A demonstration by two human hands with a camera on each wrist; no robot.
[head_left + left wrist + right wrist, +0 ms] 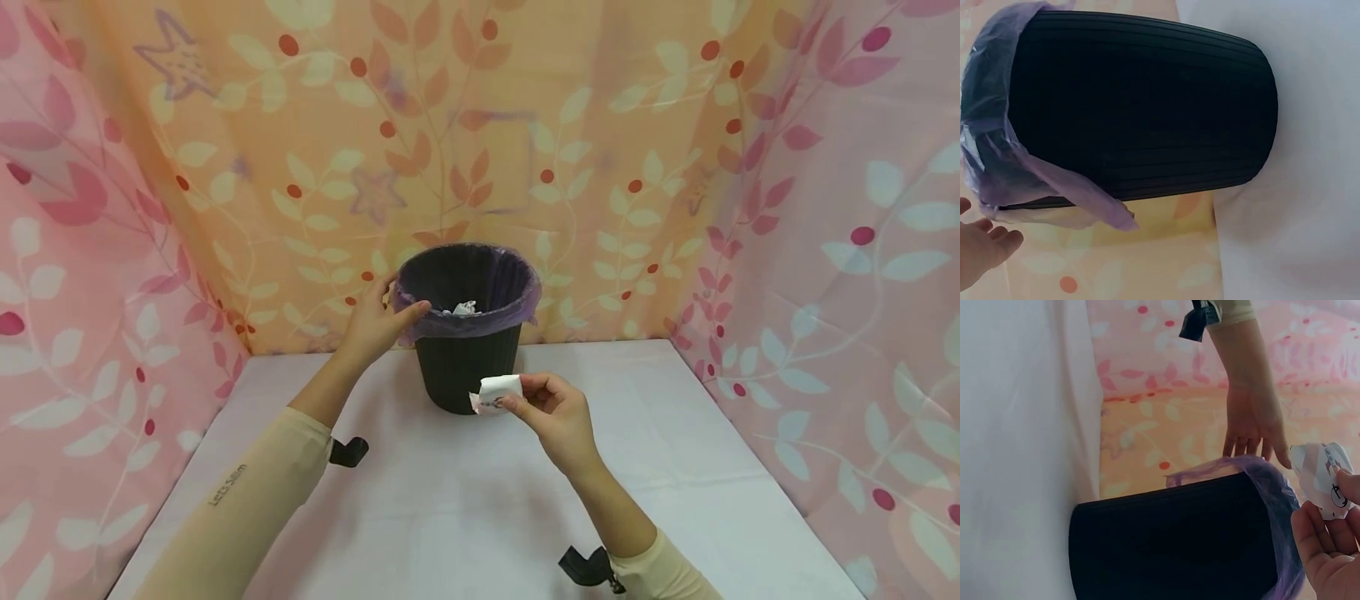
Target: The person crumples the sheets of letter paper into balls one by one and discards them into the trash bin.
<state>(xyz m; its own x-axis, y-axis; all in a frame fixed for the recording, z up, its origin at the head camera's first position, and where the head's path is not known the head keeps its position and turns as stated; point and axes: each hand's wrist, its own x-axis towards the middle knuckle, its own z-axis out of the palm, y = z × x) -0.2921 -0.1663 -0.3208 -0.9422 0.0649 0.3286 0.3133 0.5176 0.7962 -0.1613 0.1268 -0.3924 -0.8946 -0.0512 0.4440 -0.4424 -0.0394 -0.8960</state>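
A black ribbed trash bin (467,367) stands upright on the table, lined with a purple plastic bag (480,323) folded over its rim. At the bin's left side is my left hand (378,321), its thumb reaching over the rim and its fingers (1007,240) loosely spread beside the bag. My right hand (555,412) pinches a folded white paper wrapper (498,392) with dark print between thumb and fingers, in front of the bin and nearer the camera. In the right wrist view the wrapper (1319,478) looks creased. Crumpled white paper (465,308) shows inside the bin.
A white cloth covers the table (420,500). Behind the bin hangs an orange leaf-patterned curtain (300,225), with pink curtains at both sides. Each wrist carries a small black camera mount (348,452).
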